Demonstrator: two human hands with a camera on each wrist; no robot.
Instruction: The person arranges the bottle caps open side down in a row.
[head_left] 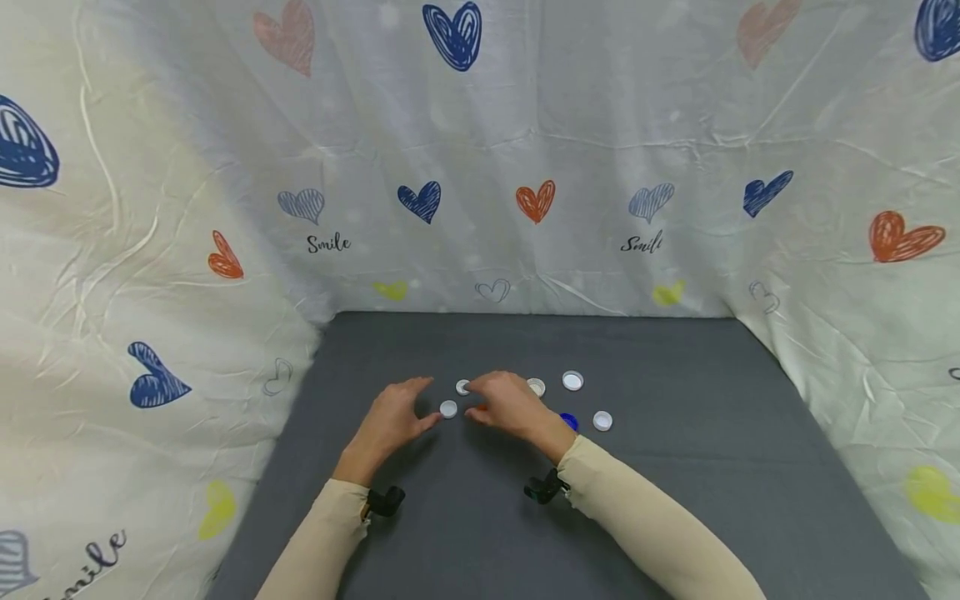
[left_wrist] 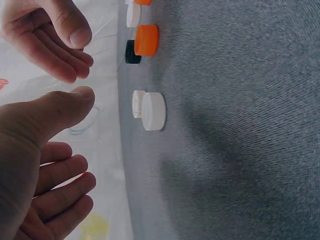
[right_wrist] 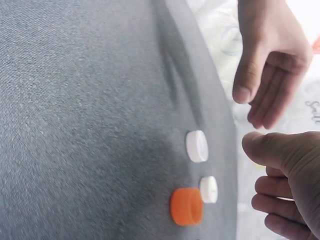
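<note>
My left hand (head_left: pixel 392 421) hovers above the grey cloth, thumb and fingers spread around nothing. Nearest to its thumb tip lies a white bottle cap (head_left: pixel 448 409). A second white cap (head_left: pixel 462 387) lies just behind that one, close to my right hand (head_left: pixel 517 408). The right hand is over the cloth too, fingers relaxed and holding nothing. In the left wrist view, an orange cap (left_wrist: pixel 146 40) and a black cap (left_wrist: pixel 132 52) stand beyond the white pair. The right wrist view also has an orange cap (right_wrist: pixel 186 206) near them. My right hand hides these coloured caps in the head view.
Right of my right hand lie several more caps, among them a white cap (head_left: pixel 573 381), another white cap (head_left: pixel 602 421) and a blue cap (head_left: pixel 569 422) partly covered by the wrist. A white curtain (head_left: pixel 465 125) with printed hearts hangs behind the table.
</note>
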